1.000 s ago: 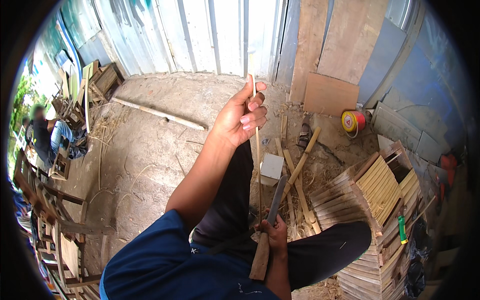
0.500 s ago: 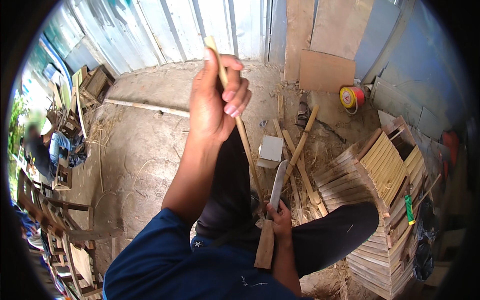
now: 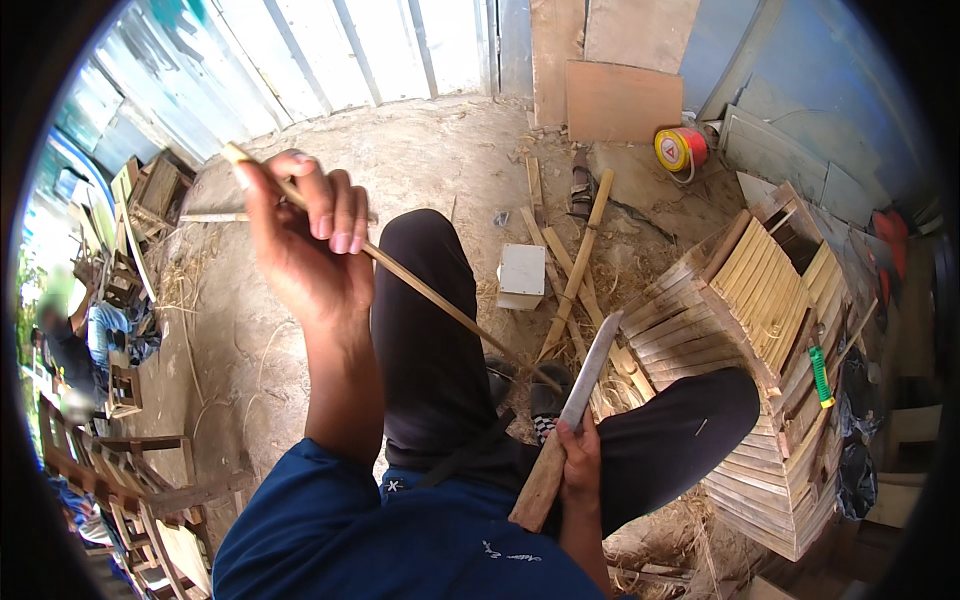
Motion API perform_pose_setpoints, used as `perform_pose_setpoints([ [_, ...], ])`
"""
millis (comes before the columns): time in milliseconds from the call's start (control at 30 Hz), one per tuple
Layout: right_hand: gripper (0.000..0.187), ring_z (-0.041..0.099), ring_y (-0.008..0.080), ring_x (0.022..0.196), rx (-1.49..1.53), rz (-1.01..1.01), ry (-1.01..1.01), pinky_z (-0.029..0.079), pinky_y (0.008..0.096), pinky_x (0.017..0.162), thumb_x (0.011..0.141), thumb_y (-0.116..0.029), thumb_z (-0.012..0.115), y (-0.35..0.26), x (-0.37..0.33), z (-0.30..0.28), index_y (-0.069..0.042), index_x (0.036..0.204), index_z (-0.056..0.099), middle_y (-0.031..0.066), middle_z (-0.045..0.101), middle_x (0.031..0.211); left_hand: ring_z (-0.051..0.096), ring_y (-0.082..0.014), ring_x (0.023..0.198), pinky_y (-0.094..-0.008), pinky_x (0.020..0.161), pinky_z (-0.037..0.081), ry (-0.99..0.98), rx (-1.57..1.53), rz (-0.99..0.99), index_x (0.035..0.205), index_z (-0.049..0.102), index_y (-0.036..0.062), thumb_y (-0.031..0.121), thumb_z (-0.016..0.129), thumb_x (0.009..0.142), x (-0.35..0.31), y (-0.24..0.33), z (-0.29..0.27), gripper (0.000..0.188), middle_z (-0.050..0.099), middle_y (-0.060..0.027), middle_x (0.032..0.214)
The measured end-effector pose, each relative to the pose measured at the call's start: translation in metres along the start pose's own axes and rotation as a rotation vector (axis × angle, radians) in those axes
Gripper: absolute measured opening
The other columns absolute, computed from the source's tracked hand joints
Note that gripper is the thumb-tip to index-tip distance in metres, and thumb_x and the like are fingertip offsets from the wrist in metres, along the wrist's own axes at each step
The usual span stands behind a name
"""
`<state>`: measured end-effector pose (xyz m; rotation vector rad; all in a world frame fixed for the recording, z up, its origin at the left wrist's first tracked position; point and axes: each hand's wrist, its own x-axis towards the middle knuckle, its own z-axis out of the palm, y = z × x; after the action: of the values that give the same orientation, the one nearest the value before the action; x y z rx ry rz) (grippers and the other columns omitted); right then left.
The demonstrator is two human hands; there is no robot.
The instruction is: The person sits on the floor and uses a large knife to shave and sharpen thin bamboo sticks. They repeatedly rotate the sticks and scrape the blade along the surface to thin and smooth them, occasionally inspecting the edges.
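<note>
My left hand (image 3: 312,235) is raised over the left side, its thumb and fingers closed around a long thin bamboo stick (image 3: 435,296). One end pokes out above the thumb; the rest slopes down to the right past my knee, its far end near my feet. My right hand (image 3: 580,460), low beside my right thigh, grips a large knife (image 3: 592,372) where blade and handle meet. The blade points up and to the right, and its thick wooden handle (image 3: 540,485) rests back toward my belly. Stick and blade are apart.
Before me stand a small white box (image 3: 522,270) and crossed bamboo pieces (image 3: 583,265). A slatted bamboo piece (image 3: 765,310) fills the right, with a green-handled tool (image 3: 821,376) beside it. A red-yellow bucket (image 3: 681,151) stands behind. Wooden frames (image 3: 150,455) and a person (image 3: 75,330) are left.
My left hand has swung left and slightly down with the stick, which now lies more slanted. The knife has tilted further right in my right hand. My view has shifted a little.
</note>
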<state>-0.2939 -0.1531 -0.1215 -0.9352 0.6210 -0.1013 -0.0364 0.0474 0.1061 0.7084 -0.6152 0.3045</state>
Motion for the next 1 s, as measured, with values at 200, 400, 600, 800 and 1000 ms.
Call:
perform_pose_setpoints([
  [200, 0.069, 0.063, 0.0152, 0.089, 0.086, 0.143, -0.209, 0.056, 0.0303, 0.074, 0.092, -0.005, 0.069, -0.009, -0.01, 0.016, 0.0, 0.152, 0.034, 0.0065, 0.061, 0.105, 0.033, -0.01, 0.049, -0.0259, 0.047, 0.03, 0.102, 0.174, 0.081, 0.097, 0.06, 0.0038, 0.047, 0.038, 0.109, -0.023, -0.015, -0.001, 0.05, 0.037, 0.001, 0.058],
  [400, 0.068, 0.064, 0.019, 0.082, 0.322, 0.228, -0.314, 0.059, 0.035, 0.069, 0.093, -0.003, 0.068, -0.007, -0.018, 0.03, -0.008, 0.152, 0.035, 0.0105, 0.055, 0.113, 0.034, -0.0113, 0.049, -0.0268, 0.046, 0.029, 0.051, 0.329, 0.151, 0.089, 0.056, 0.0075, 0.051, 0.041, 0.107, -0.069, -0.046, -0.012, 0.049, 0.041, -0.0011, 0.064],
  [600, 0.076, 0.065, 0.0198, 0.079, 0.293, 0.313, -0.388, 0.06, 0.0379, 0.066, 0.094, -0.006, 0.068, -0.015, -0.022, 0.019, -0.016, 0.156, 0.026, 0.0121, 0.054, 0.116, 0.038, -0.0131, 0.051, -0.0259, 0.046, 0.03, -0.005, 0.5, 0.11, 0.087, 0.056, 0.0036, 0.062, 0.045, 0.102, -0.105, -0.063, -0.016, 0.061, 0.04, -0.0024, 0.064],
  [800, 0.086, 0.066, 0.0175, 0.073, -0.123, 0.287, -0.274, 0.061, 0.0366, 0.068, 0.099, -0.005, 0.062, -0.05, -0.039, 0.004, -0.021, 0.164, 0.007, 0.0112, 0.064, 0.095, 0.041, -0.0145, 0.051, -0.0253, 0.044, 0.032, 0.036, 0.468, 0.104, 0.08, 0.055, 0.0035, 0.065, 0.033, 0.103, -0.101, -0.051, -0.016, 0.069, 0.041, -0.0042, 0.066],
  [1000, 0.088, 0.066, 0.0133, 0.073, -0.726, 0.179, -0.292, 0.058, 0.0315, 0.069, 0.095, -0.005, 0.066, -0.103, -0.05, 0.003, -0.026, 0.164, 0.016, 0.0104, 0.068, 0.096, 0.036, -0.0128, 0.047, -0.0239, 0.041, 0.029, 0.025, 0.317, 0.172, 0.074, 0.049, 0.0053, 0.062, 0.03, 0.105, -0.098, -0.049, -0.008, 0.067, 0.042, -0.0052, 0.066],
])
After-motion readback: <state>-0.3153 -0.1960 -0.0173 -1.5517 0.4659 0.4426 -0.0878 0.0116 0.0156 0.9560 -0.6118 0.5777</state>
